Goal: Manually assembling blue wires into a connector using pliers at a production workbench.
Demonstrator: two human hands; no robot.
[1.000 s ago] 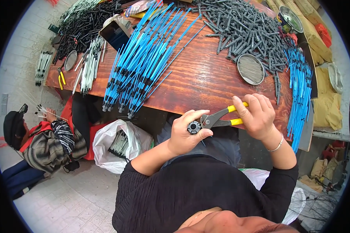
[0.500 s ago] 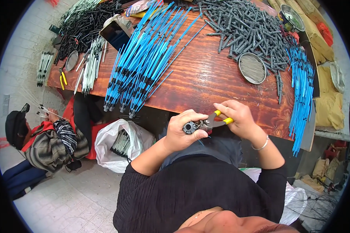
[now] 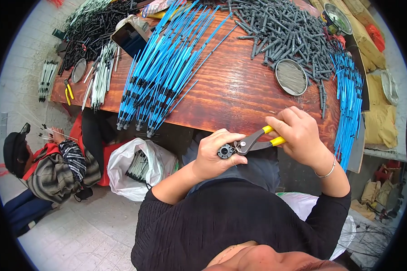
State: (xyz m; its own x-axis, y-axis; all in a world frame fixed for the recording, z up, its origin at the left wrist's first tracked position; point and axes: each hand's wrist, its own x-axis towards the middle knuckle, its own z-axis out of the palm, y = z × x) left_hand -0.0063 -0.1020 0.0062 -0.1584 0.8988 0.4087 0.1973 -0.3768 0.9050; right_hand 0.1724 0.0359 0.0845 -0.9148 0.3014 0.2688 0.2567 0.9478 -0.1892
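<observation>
The left hand (image 3: pixel 215 153) is curled shut, its fingers (image 3: pixel 228 137) wrapped over a small black round part (image 3: pixel 224 151) that sits just below the fingertips, against the thumb. The right hand (image 3: pixel 298 133) is closed around the yellow handles of a pair of pliers (image 3: pixel 253 142), squeezing them together; the metal head of the pliers points toward the left fingers and meets the black part, touching it. Both hands are held just off the near edge of the wooden bench (image 3: pixel 239 95), above the person's lap.

Beyond the left fingers, a big fan of blue rods (image 3: pixel 160 77) with black ends lies across the bench. Beyond the right fingers sits a round metal dish (image 3: pixel 291 77), and past it a heap of grey plastic pieces (image 3: pixel 285 31). To the right of the right fingers, another bundle of blue rods (image 3: pixel 350 90) lies along the bench edge. Below and left of the left hand, a white plastic bag (image 3: pixel 138 169) sits on the floor, and further left another person (image 3: pixel 45 167) crouches.
</observation>
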